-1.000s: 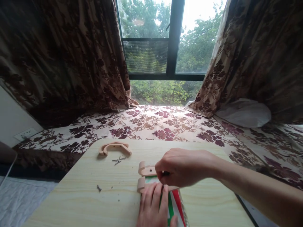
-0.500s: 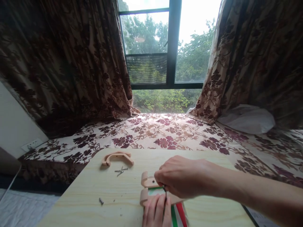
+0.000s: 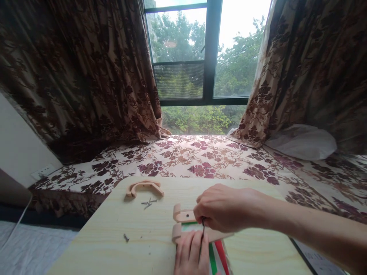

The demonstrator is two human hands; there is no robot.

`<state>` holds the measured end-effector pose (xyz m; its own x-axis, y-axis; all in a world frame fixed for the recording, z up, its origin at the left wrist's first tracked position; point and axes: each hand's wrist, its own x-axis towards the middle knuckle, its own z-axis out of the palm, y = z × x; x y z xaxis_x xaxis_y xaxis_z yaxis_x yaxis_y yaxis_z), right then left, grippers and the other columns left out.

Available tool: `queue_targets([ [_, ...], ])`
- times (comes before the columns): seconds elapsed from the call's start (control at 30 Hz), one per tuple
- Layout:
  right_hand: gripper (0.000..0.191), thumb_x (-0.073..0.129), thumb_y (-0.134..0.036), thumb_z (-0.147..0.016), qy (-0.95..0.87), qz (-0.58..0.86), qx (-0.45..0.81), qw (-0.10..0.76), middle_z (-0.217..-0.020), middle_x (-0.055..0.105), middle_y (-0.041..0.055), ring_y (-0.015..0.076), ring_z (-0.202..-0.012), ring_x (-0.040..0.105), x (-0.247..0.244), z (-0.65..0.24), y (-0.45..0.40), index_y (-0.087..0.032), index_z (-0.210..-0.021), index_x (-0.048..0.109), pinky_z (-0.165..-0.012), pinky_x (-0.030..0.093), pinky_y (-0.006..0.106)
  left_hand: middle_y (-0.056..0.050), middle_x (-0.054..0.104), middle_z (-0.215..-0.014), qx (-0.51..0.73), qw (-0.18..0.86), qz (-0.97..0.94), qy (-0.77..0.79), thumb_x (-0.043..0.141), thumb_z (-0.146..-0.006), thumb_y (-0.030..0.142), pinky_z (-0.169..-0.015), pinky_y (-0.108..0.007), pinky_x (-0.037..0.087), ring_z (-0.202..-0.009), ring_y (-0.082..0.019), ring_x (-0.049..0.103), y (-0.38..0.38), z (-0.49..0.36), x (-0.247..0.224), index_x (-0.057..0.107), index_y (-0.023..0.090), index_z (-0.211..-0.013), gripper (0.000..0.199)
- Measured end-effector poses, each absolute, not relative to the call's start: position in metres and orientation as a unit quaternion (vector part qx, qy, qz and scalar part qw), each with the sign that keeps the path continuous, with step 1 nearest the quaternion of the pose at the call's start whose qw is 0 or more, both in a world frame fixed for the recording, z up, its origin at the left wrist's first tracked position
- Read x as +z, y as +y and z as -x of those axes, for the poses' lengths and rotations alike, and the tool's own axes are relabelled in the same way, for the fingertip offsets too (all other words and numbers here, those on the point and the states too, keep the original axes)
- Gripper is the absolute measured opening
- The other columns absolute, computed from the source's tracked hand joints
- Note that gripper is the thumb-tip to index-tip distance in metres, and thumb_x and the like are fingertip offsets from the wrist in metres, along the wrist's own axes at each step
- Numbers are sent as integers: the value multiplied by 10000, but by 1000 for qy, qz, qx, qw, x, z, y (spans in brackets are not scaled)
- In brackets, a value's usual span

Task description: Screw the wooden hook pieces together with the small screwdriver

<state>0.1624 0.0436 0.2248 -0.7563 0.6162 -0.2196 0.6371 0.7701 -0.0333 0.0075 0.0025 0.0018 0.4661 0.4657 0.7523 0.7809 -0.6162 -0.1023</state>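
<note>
Pinching a thin dark tool [image 3: 203, 227] close to upright in the head view, my right hand [image 3: 223, 208] is closed narrow, probably to keep its tip steady over the nearer wooden hook [image 3: 177, 233]. I have my left hand [image 3: 190, 252] laid over that hook, fingers extended and close together, seemingly to stop it sliding; whether they also grip it, I cannot tell. The hook lies across a red, green and white packet [image 3: 221, 254] toward the tabletop's [image 3: 100, 229] near edge, which perhaps props it up. Just beyond sits the farther wooden hook [image 3: 187, 216], its hole facing up. Toward the far left corner, two curved wooden pieces [image 3: 145, 185] rest together with loose screws [image 3: 148, 203] beside them, likely grouped within reach. One lone screw [image 3: 126, 237] lies nearer the left edge.
</note>
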Motion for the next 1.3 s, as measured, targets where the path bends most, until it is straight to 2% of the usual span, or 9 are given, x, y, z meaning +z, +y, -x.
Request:
queue_targets([
  [0.03, 200, 503, -153, -791, 935, -335, -53, 98, -746, 694, 70, 134, -610, 543, 225, -162, 43, -166, -846, 695, -505, 270, 253, -71, 718, -1036, -347, 215, 831, -377, 426, -885, 464, -862, -368, 463, -965, -242, 655, 2, -6, 1, 602, 197, -1163, 424],
  [0.13, 192, 502, -144, -795, 930, -344, -44, 120, -724, 696, 69, 133, -574, 539, 229, -159, 41, -158, -833, 690, -485, 246, 258, -67, 707, -1060, -323, 222, 839, -378, 461, -851, 424, -884, -371, 449, -988, -241, 640, 4, -1, 1, 570, 199, -1208, 436],
  [0.27, 186, 521, -120, -782, 923, -357, -31, 142, -758, 700, 83, 139, -581, 553, 238, -156, 37, -140, -877, 679, -470, 230, 260, -54, 703, -1077, -287, 256, 863, -327, 515, -803, 410, -843, -341, 469, -976, -227, 637, 6, 4, 5, 554, 193, -1227, 478],
  [0.43, 176, 510, -99, -787, 927, -342, -40, 146, -765, 701, 94, 136, -599, 557, 235, -159, 37, -128, -839, 676, -488, 262, 255, -79, 673, -1142, -285, 204, 856, -379, 524, -752, 289, -883, -398, 460, -1044, -266, 612, -1, 0, 12, 525, 174, -1252, 513],
  [0.63, 171, 510, -183, -809, 918, -369, -22, 140, -699, 685, 81, 134, -528, 506, 236, -157, 38, -138, -824, 675, -463, 233, 264, -98, 649, -1186, -280, 207, 874, -339, 561, -746, 312, -863, -385, 498, -1074, -270, 601, -6, 0, 35, 545, 128, -1223, 511],
  [0.83, 175, 488, -120, -802, 937, -325, -39, 125, -725, 672, 52, 114, -563, 470, 237, -160, 41, -154, -782, 659, -497, 270, 254, -132, 667, -1131, -285, 205, 867, -353, 563, -737, 282, -807, -405, 536, -1019, -289, 624, -12, -7, 52, 587, 88, -1149, 457],
  [1.17, 216, 481, -145, -821, 926, -352, -44, 127, -758, 683, 84, 139, -577, 495, 235, -157, 41, -140, -922, 672, -503, 270, 266, -136, 583, -1263, -246, 153, 884, -367, 582, -784, 325, -907, -420, 513, -1161, -295, 548, -15, 0, 48, 493, 115, -1288, 554],
  [1.3, 181, 499, -94, -796, 936, -324, -47, 128, -764, 675, 60, 128, -588, 489, 232, -160, 41, -155, -846, 662, -520, 286, 263, -150, 606, -1223, -260, 162, 880, -362, 582, -771, 304, -872, -418, 531, -1126, -295, 569, -16, -4, 51, 509, 90, -1259, 538],
])
